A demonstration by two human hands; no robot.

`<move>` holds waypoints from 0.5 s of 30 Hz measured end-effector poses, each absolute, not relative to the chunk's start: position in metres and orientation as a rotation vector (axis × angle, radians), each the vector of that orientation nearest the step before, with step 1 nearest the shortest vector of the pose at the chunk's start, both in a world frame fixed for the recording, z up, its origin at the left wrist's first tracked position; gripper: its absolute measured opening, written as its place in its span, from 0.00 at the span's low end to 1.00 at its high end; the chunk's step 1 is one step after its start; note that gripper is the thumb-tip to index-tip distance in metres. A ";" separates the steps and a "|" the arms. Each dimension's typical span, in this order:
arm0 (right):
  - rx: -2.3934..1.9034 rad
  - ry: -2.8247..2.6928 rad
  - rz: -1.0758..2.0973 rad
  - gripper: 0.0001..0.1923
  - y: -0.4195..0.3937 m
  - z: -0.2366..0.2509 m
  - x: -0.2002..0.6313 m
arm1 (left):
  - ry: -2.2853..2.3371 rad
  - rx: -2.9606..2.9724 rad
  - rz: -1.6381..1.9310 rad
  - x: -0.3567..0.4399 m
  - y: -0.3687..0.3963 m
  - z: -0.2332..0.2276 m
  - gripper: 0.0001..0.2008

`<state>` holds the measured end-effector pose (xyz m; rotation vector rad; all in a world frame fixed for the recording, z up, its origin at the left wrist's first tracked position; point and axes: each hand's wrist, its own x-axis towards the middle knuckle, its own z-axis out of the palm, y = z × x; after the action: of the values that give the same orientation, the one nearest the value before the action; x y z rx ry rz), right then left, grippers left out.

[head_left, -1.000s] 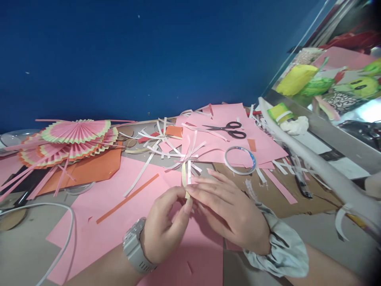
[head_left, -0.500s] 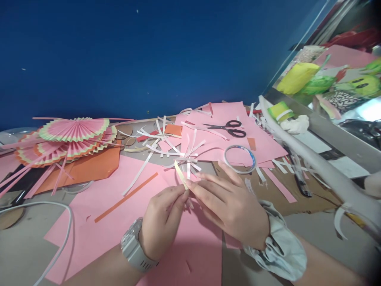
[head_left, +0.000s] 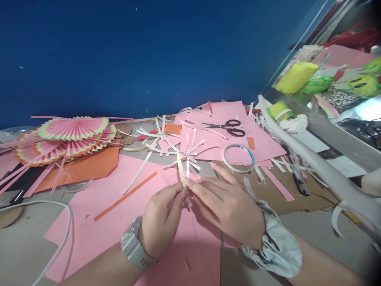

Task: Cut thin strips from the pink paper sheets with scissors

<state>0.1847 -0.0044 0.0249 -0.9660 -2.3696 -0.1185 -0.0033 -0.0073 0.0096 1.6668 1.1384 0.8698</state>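
1. Grip of both hands meets on one small pale paper strip (head_left: pixel 180 170): the left hand (head_left: pixel 162 222) pinches its lower end between thumb and forefinger, and the right hand (head_left: pixel 229 206) pinches the same end from the other side, remaining fingers extended flat.
2. Strip stands nearly upright above the fingertips, clear of the counter (head_left: pixel 26 242), which appears to keep its faces free of the sheet below.
3. Pink paper sheet (head_left: pixel 98 206) lies flat beneath both hands and serves as the working surface; a loose orange strip (head_left: pixel 125 196) rests on it.
4. White paper strips (head_left: pixel 166 149) lie scattered just beyond the fingertips, within reach.
5. Tape roll (head_left: pixel 239 158) lies flat near the right hand; scissors (head_left: pixel 228 127) lie closed farther back on pink paper.
6. Folded paper fans (head_left: pixel 65 137) are stacked at far left, well apart from the hands.
7. Containers: none can be confirmed on the counter; the clutter at far right is too indistinct to classify.
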 end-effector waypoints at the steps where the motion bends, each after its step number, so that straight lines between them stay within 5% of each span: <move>1: -0.962 -2.367 -0.116 0.23 -0.004 0.025 0.185 | 1.139 1.669 0.865 -0.003 -0.007 0.010 0.16; 15: -0.945 -2.364 -0.157 0.21 -0.002 0.030 0.185 | 1.132 1.643 0.829 -0.001 -0.005 0.011 0.15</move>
<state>0.1854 -0.0017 0.0297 -0.9445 -2.3644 -0.1571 -0.0009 -0.0050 0.0112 1.6432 1.1325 0.8288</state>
